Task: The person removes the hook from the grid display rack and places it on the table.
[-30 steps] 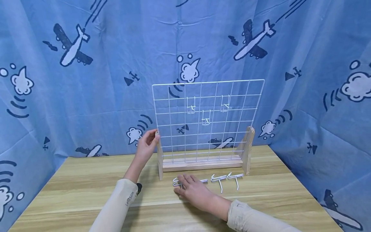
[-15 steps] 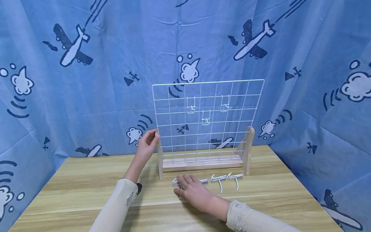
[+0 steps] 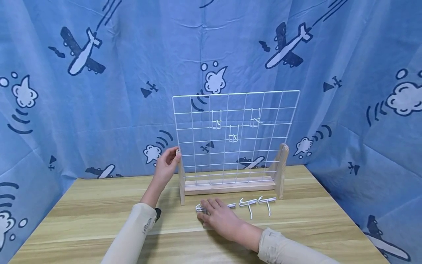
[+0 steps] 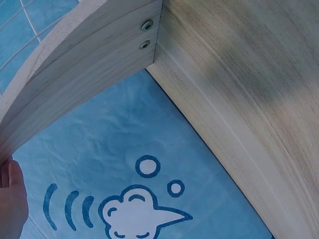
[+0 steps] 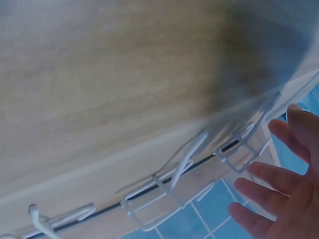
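A white wire grid panel point(image 3: 263, 146) stands upright in a wooden stand point(image 3: 281, 172). My left hand point(image 3: 166, 167) pinches the top of the stand's left side piece point(image 4: 75, 74) between thumb and fingers. Three white wire hooks hang on the grid, among them an upper left hook point(image 3: 216, 124), a lower middle hook point(image 3: 233, 138) and an upper right hook point(image 3: 255, 121). Several more lie in a row on the table before the stand, such as the rightmost hook point(image 3: 267, 200). Over the row's left end is my right hand point(image 3: 222, 219), fingers spread and relaxed, partly covering the hooks there.
The wood-grain table point(image 3: 99, 220) stretches in front of and beside the stand. Blue curtains point(image 3: 132, 110) printed with planes and clouds enclose the back and both sides. Two bolts point(image 4: 146, 35) show on the stand's side piece in the left wrist view.
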Motion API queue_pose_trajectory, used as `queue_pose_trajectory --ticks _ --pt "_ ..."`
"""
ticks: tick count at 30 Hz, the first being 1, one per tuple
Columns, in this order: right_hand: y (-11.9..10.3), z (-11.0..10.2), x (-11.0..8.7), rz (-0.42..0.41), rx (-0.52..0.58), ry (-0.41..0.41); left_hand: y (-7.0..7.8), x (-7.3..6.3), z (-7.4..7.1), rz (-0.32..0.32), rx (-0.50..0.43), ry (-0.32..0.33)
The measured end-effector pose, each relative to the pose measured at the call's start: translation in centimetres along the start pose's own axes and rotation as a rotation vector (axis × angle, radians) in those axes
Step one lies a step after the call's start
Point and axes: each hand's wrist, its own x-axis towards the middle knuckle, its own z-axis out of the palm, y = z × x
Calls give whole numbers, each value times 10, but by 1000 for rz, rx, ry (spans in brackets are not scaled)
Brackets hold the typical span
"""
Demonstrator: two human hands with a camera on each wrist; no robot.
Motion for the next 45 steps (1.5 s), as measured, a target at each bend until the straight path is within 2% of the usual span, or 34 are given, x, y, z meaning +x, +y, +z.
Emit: queue_pose_trajectory --ticks 7,15,22,29,34,45 --pt "8 -8 0 15 70 10 0 1 0 10 -4 5" --pt "23 -15 1 33 130 230 0 1 0 -2 -4 -3" --pt "42 -29 -1 117 201 293 -1 1 0 9 -5 8" --pt "58 -44 -3 174 261 381 -6 1 0 49 -3 1" --pt "68 -55 -3 179 268 452 -6 2 1 36 -20 -7" --pt "93 -80 -3 156 274 725 -5 2 0 25 -30 3"
